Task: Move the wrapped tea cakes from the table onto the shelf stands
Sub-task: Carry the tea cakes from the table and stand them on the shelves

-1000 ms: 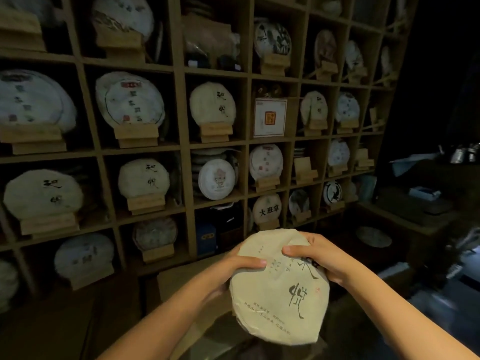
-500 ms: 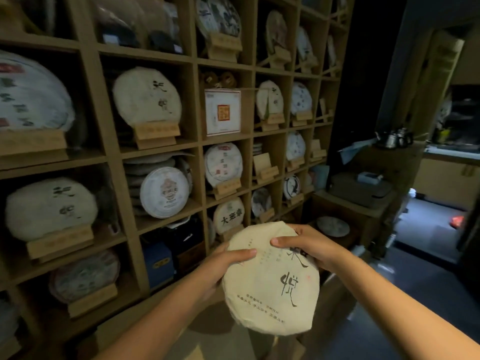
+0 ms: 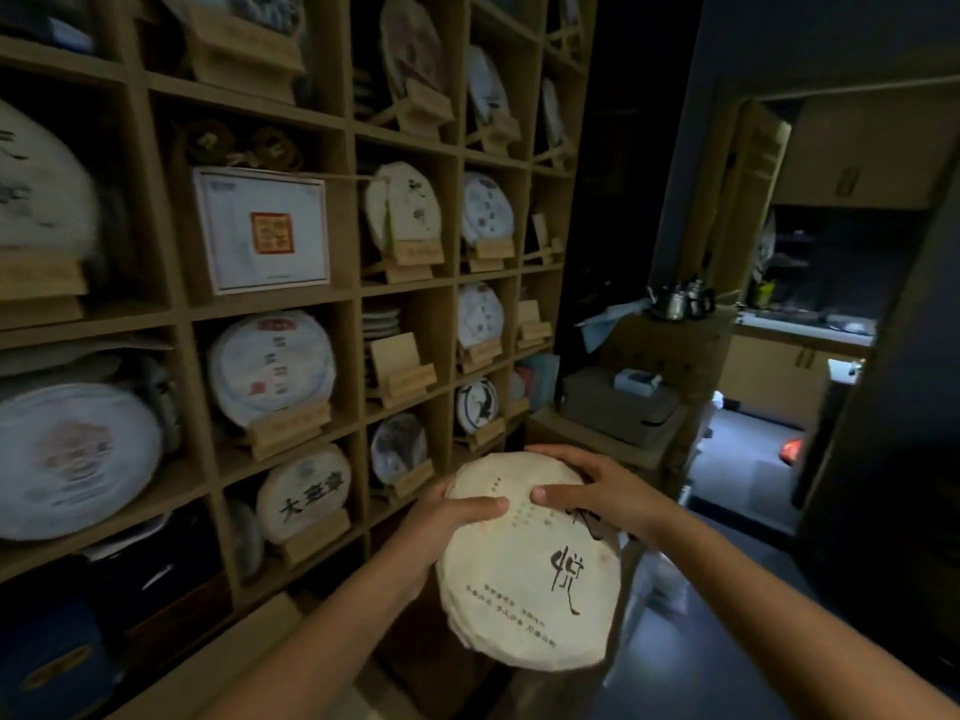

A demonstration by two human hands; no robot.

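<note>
Between my two hands sits the wrapped tea cake (image 3: pixel 524 563), held off the shelf and not yet on any stand. My left hand (image 3: pixel 441 517) grips its left edge, thumb curled over the paper face and the other fingers hidden behind; my right hand (image 3: pixel 592 491) clamps the upper right rim, thumb on the front, fingers wrapped over the top. To the left of my left hand the shelf (image 3: pixel 353 298) is largely stocked, most cubbies I can see already showing a cake upright on its wooden stand. Up and a little left of my fingers one bare stand (image 3: pixel 402 368) waits, which I judge to be a likely home for this one. So part of the job looks done, this cake is mid-carry, and I cannot see the table to tell how many are left. Beyond my right hand lie a low cabinet (image 3: pixel 613 407) and a dim doorway.

Compared with half a second ago, my view has swung right along the shelf, and the empty stand has come closer; my grip is unchanged
</note>
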